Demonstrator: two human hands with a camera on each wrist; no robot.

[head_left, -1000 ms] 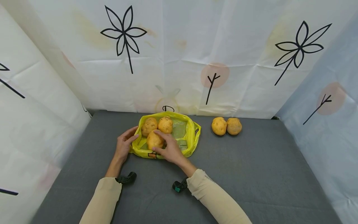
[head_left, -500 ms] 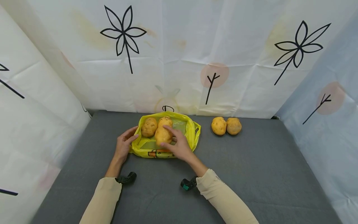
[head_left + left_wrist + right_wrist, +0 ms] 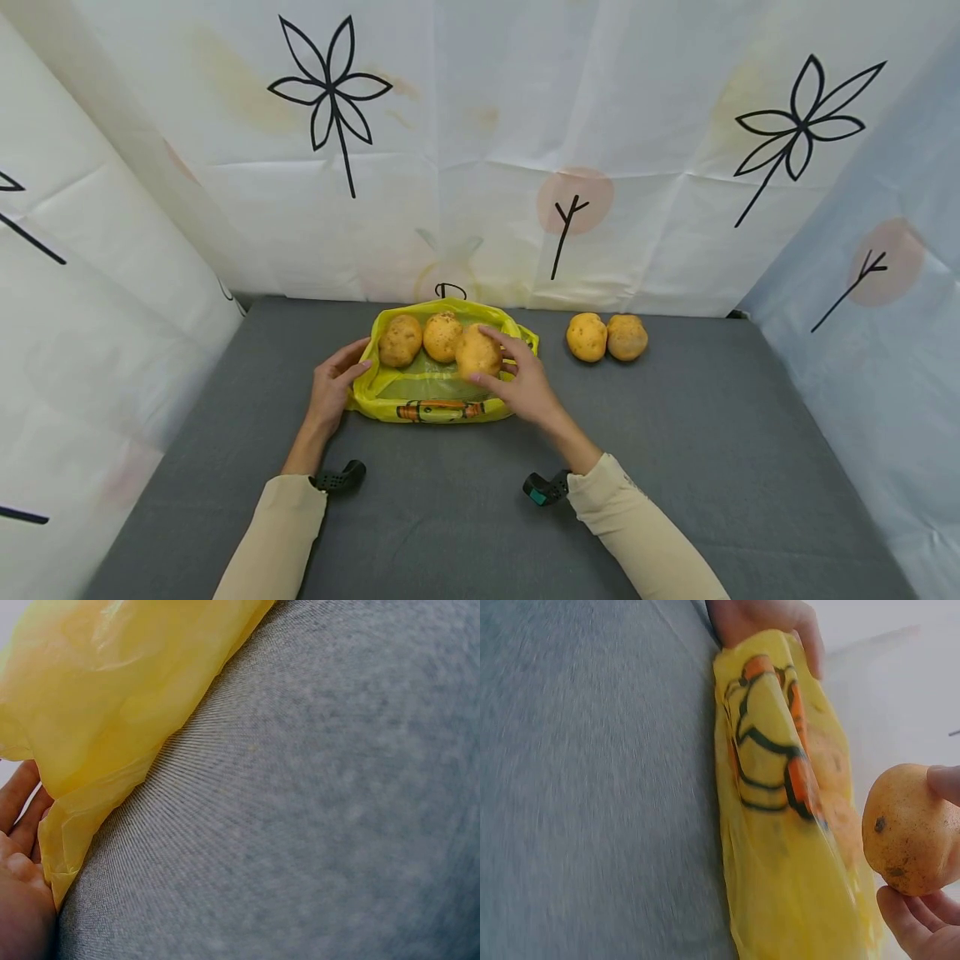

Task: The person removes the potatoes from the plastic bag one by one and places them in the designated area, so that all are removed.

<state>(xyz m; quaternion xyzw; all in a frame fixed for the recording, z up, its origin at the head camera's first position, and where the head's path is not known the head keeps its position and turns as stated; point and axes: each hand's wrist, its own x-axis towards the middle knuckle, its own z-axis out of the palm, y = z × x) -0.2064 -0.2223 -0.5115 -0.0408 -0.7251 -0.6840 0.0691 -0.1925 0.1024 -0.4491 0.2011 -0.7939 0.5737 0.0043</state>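
My right hand [image 3: 529, 385] pinches a potato [image 3: 477, 353] between thumb and fingers, over the right half of a yellow plastic bag [image 3: 384, 407]. In the right wrist view this held potato [image 3: 906, 832] shows dark spots and hangs above the bag's edge. My left hand [image 3: 334, 385] grips the bag's left rim, its thumb over the edge and its fingers along the outside. Two more potatoes sit inside the bag: a left potato [image 3: 400, 341] and a middle potato [image 3: 442, 336], the latter right beside the held one.
Outside the bag, at its right, a yellow potato [image 3: 587, 337] and a browner potato [image 3: 627, 337] lie side by side on the grey tabletop [image 3: 720, 450]. A white cloth [image 3: 480, 125] printed with plants stands behind the table.
My right hand has carried its potato from the bag's left front to its right side, passing in front of the middle potato. My left hand has stayed at the rim.
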